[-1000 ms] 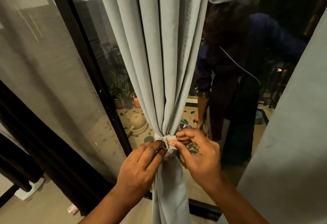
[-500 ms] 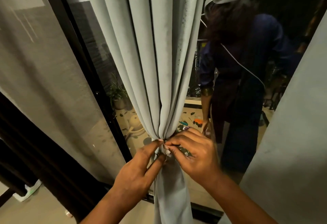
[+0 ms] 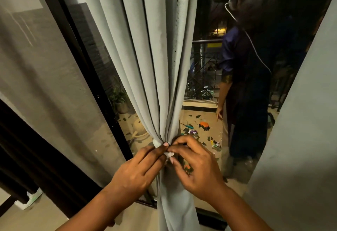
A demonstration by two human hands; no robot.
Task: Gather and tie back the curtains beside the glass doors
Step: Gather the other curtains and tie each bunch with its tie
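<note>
Curtain hangs at frame centre, long axis vertical, pleats converging downward to a cinched waist at lower centre. My left hand and right hand both pinch the white tie at that waist, fingertips meeting. Glass door stands at left.

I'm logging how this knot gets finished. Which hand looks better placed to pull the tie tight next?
Probably the right hand: its fingertips pinch the white tie at the gathered curtain. The left hand pinches the bunch beside it, steadying.
</note>
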